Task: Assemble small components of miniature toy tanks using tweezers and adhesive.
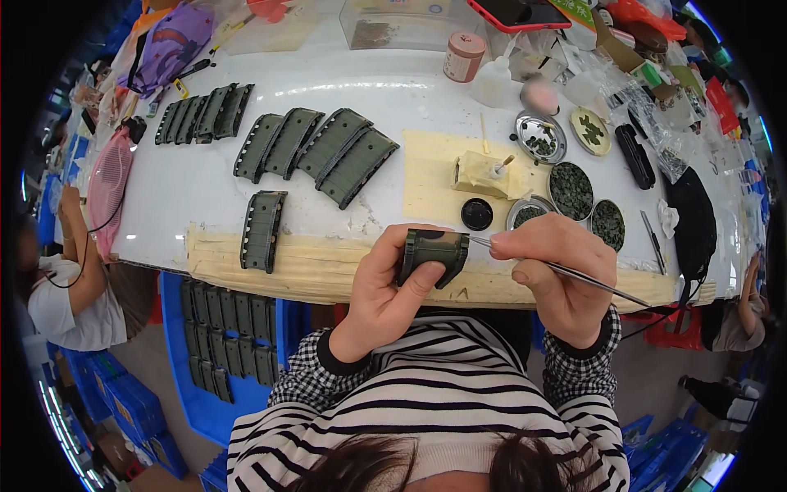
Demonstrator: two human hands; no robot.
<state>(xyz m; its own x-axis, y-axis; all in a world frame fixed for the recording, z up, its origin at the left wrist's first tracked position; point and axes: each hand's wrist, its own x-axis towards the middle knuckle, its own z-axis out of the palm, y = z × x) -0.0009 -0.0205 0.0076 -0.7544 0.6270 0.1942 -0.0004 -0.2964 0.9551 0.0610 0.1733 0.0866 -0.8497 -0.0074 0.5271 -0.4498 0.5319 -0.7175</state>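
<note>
My left hand point(391, 295) grips a small curved green part point(433, 252) with ribbed side edges, thumb across its front. In my right hand point(566, 275) a pair of metal tweezers point(602, 284) is pinched, its tips touching or nearly touching the part's right edge. Whether the tips hold anything is too small to tell. Just beyond stand round tins of small dark green pieces point(570, 190), a black round cap point(476, 214) and a tape-covered block point(490, 175) with a small brush or stick standing in it.
More green curved parts point(281, 143) lie in rows on the white table point(344, 90) at the left. A blue crate point(201, 402) with several such parts sits below the table's edge. Bottles, a pink jar point(464, 56), a black case point(634, 157) and plastic bags crowd the right. People sit at both sides.
</note>
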